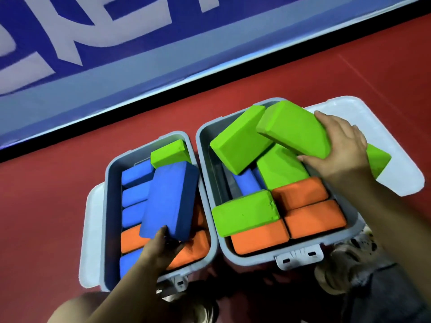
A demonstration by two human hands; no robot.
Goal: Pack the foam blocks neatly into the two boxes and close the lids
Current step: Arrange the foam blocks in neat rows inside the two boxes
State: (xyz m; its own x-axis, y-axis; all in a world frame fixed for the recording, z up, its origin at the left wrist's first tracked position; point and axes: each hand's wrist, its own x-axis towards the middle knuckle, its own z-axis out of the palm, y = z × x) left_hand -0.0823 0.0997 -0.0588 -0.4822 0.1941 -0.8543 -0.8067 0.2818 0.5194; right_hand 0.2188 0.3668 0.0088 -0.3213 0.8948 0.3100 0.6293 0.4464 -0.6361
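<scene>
- Handling judgement: the foam blocks look light, soft-edged and slightly compressible, matte enough not to slip; a grip across the short end or the two long faces should serve, and a dent on one green block's corner suggests the foam marks easily.
- Left hand: fingers grasp the near end of a blue block, which is tilted over the left box.
- Below those fingers: blue blocks on edge along the far-left side, orange blocks at the near end, one green block beyond the fingertips.
- Right hand: fingers and thumb clamp the end of a green block held up above the right box.
- Beneath that hand: orange blocks packed flat, loose green blocks leaning untidily, blue blocks partly hidden.
- Both lids lie open; the right lid carries another green piece behind the wrist.
- Boxes rest on a red floor.
</scene>
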